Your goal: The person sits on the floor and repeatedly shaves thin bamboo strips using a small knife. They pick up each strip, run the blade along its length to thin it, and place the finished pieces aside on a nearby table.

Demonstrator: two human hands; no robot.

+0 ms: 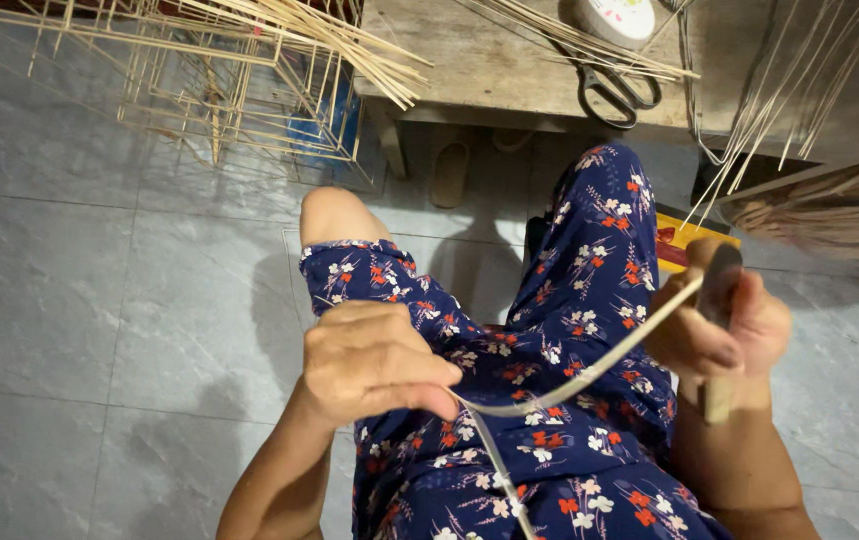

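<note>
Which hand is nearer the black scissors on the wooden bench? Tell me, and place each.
Right. The right hand, gripping a wooden-handled tool and the bamboo strip, sits below the scissors, slightly right. The left hand pinches the strip farther down and well to the left.

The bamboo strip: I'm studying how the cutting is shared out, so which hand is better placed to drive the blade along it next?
Right. The right hand already grips the knife against the bamboo strip, while the left hand pinches the strip's other end, so it probably just steadies.
</note>
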